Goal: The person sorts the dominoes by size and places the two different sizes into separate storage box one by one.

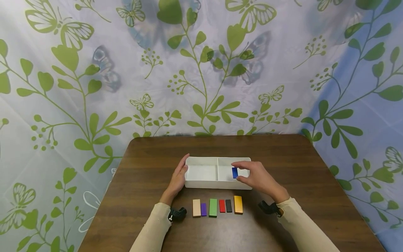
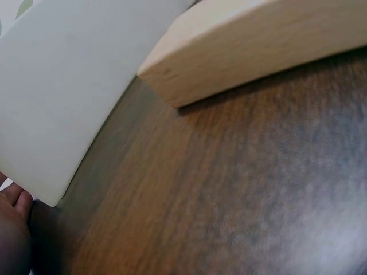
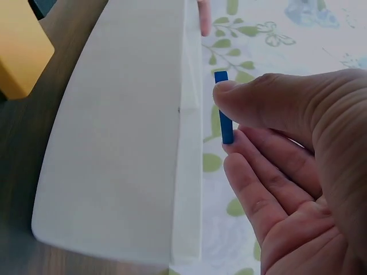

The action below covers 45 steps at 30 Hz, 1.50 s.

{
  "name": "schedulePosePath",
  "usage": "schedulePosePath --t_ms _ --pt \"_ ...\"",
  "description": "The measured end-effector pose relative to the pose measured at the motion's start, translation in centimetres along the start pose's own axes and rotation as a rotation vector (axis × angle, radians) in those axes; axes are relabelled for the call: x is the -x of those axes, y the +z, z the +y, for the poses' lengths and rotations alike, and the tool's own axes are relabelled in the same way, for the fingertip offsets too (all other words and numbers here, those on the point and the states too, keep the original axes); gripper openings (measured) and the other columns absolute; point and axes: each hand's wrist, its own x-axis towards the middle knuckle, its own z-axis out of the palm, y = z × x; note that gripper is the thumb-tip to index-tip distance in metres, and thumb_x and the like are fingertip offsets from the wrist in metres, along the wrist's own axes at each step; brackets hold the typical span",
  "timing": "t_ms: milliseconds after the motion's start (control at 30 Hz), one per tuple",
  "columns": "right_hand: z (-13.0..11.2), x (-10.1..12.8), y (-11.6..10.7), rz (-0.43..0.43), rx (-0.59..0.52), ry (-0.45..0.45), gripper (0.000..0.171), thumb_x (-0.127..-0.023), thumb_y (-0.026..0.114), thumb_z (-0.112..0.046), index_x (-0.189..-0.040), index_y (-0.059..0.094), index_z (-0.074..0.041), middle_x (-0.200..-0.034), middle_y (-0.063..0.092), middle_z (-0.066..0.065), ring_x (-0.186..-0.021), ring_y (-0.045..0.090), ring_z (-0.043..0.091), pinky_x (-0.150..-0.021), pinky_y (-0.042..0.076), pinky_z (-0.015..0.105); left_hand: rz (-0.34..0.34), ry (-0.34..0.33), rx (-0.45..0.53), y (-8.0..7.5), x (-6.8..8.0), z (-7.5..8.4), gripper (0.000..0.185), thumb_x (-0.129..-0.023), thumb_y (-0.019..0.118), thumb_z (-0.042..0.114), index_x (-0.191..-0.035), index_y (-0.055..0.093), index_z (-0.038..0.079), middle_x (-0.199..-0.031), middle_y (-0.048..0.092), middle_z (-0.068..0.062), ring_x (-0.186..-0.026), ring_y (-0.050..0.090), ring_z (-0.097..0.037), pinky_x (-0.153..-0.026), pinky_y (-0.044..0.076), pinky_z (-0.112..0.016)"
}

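Between thumb and fingertips, my right hand [image 1: 259, 176] pinches a small blue block [image 1: 234, 173] over the right compartment of a white two-compartment tray [image 1: 201, 184]. In the right wrist view the blue block [image 3: 223, 109] stands clear above the tray's rim, seen edge-on. My left hand [image 1: 177, 180] rests against the tray's left end, its fingers stretched along the outside and the thumb at the rim. Only part of the left hand [image 2: 14, 215] shows in the left wrist view, beside the tray's white wall [image 2: 74, 86].
In front of the tray, a row of blocks lies on the brown table [image 1: 141, 157]: beige [image 1: 196, 208], purple [image 1: 203, 209], green [image 1: 212, 208], red [image 1: 222, 205], black [image 1: 228, 205] and yellow-orange [image 1: 238, 205]. A patterned cloth [image 1: 176, 70] hangs behind the table.
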Motion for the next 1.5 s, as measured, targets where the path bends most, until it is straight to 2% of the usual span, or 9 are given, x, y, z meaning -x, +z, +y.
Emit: schedulePosePath --t_ms 167,300,533,733,900,1100,1267,1500 --pt "0.0 -1.6 0.9 -0.013 0.004 -0.026 0.053 -0.093 0.088 -0.01 -0.144 0.072 -0.009 -0.141 0.076 0.008 -0.123 0.074 0.037 -0.104 0.06 0.059 -0.004 0.006 -0.005 -0.2 0.0 -0.2 0.052 -0.121 0.033 0.018 -0.172 0.037 0.024 -0.183 0.024 -0.007 -0.171 0.017 -0.034 -0.136 0.012 -0.064" --pt "-0.1 -2.8 1.5 -0.023 0.011 -0.028 0.054 -0.093 0.088 -0.012 -0.144 0.072 -0.008 -0.14 0.076 0.007 -0.124 0.075 0.034 -0.106 0.06 0.057 0.003 0.01 0.001 -0.2 0.0 -0.2 0.052 -0.121 0.034 0.017 -0.172 0.037 0.022 -0.183 0.025 -0.009 -0.17 0.018 -0.034 -0.136 0.013 -0.064" --pt "0.3 -4.5 2.7 -0.07 0.007 -0.001 0.052 -0.093 0.087 -0.011 -0.143 0.072 -0.009 -0.138 0.077 0.01 -0.124 0.075 0.035 -0.105 0.061 0.055 0.007 0.001 0.034 0.0 0.2 0.0 0.052 -0.12 0.033 0.016 -0.173 0.033 0.013 -0.183 0.022 -0.014 -0.17 0.016 -0.037 -0.136 0.012 -0.065" --pt "0.7 -5.6 3.7 -0.111 -0.004 0.041 0.052 -0.093 0.086 -0.01 -0.143 0.073 -0.01 -0.139 0.077 0.011 -0.122 0.076 0.034 -0.104 0.062 0.052 -0.001 0.01 0.013 -0.1 0.1 -0.3 0.052 -0.12 0.033 0.014 -0.173 0.035 0.016 -0.183 0.023 -0.013 -0.171 0.016 -0.035 -0.136 0.012 -0.064" --pt "1.3 -6.4 4.5 -0.137 -0.028 0.051 0.054 -0.091 0.087 -0.007 -0.143 0.072 -0.006 -0.137 0.077 0.013 -0.119 0.078 0.032 -0.105 0.062 0.05 0.001 0.017 0.0 -0.1 0.1 -0.4 0.052 -0.12 0.033 0.015 -0.172 0.036 0.018 -0.183 0.024 -0.011 -0.171 0.017 -0.034 -0.136 0.013 -0.063" --pt "2.0 -7.2 5.3 -0.162 -0.035 0.059 0.056 -0.087 0.091 -0.006 -0.14 0.074 -0.004 -0.135 0.078 0.013 -0.116 0.079 0.027 -0.103 0.063 0.047 0.008 0.014 0.005 0.0 0.1 -0.2 0.052 -0.12 0.033 0.014 -0.172 0.035 0.015 -0.182 0.025 -0.011 -0.17 0.019 -0.035 -0.136 0.014 -0.064" --pt "2.4 -7.4 5.6 -0.166 -0.048 0.066 0.058 -0.085 0.093 -0.007 -0.14 0.073 -0.004 -0.134 0.078 0.012 -0.116 0.079 0.025 -0.103 0.063 0.046 0.012 0.011 0.021 0.1 0.2 -0.2 0.054 -0.119 0.032 0.012 -0.173 0.034 0.016 -0.183 0.023 -0.014 -0.17 0.018 -0.037 -0.135 0.013 -0.066" --pt "2.6 -7.7 6.0 -0.157 -0.08 0.073 0.057 -0.084 0.094 -0.006 -0.138 0.074 -0.004 -0.131 0.079 0.01 -0.116 0.078 0.025 -0.104 0.063 0.047 0.008 0.03 -0.004 0.0 0.0 -0.3 0.052 -0.12 0.033 0.015 -0.173 0.035 0.015 -0.183 0.025 -0.009 -0.17 0.018 -0.033 -0.137 0.014 -0.063"
